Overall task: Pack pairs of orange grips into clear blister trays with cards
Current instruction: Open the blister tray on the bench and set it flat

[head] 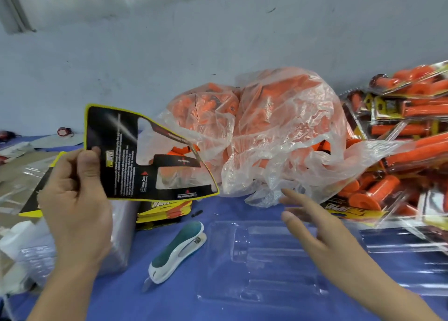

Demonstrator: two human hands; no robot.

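While my left hand (72,194) pinches the black card (126,155) by its corner, I hold my right hand (322,228) open, fingers straight, over the clear blister tray (254,267). The bagged orange grips (266,131) lie just beyond its fingertips, so right is nearer

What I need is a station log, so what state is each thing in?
Left hand: pinches the card, held up.
Right hand: open, empty.
Blister tray: flat on the table, empty.
Plastic bag: crumpled, holding orange grips.
Stapler: lying shut, untouched.
Finished packs: piled at right.
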